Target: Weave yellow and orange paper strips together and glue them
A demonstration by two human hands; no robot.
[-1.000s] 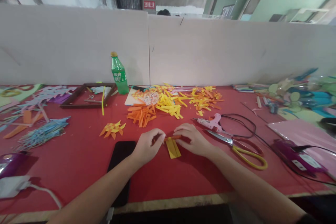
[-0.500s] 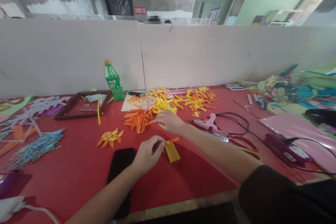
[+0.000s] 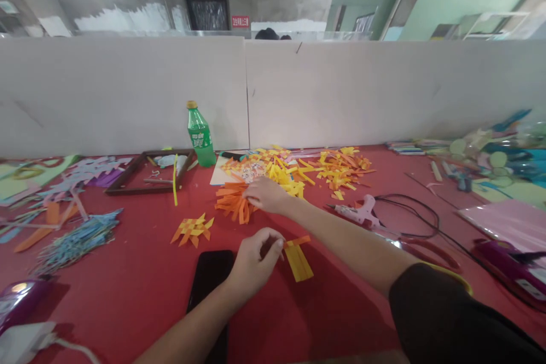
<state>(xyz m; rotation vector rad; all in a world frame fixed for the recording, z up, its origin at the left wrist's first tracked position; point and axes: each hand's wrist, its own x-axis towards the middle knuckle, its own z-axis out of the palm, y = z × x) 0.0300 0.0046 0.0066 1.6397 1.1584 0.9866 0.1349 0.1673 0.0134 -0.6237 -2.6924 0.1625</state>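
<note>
My left hand (image 3: 255,260) is curled, pinching the near end of a small woven piece of yellow and orange paper strips (image 3: 297,259) that lies on the red table (image 3: 128,284). My right hand (image 3: 267,195) reaches forward across the table. Its fingers are closed at the edge of a pile of orange paper strips (image 3: 232,202). Just behind lies a pile of yellow strips (image 3: 290,173). A finished woven star of yellow and orange paper (image 3: 193,230) lies left of my hands.
A black phone (image 3: 209,281) lies under my left wrist. A green bottle (image 3: 200,135), a wooden frame (image 3: 147,172), a pink glue gun (image 3: 358,211) with black cable, scissors (image 3: 426,250) and blue paper strips (image 3: 77,239) surround me. A white partition (image 3: 341,91) closes the back.
My right hand left the woven piece and reached forward to the orange strip pile. My left hand kept its pinch on the woven piece. The camera shifted slightly.
</note>
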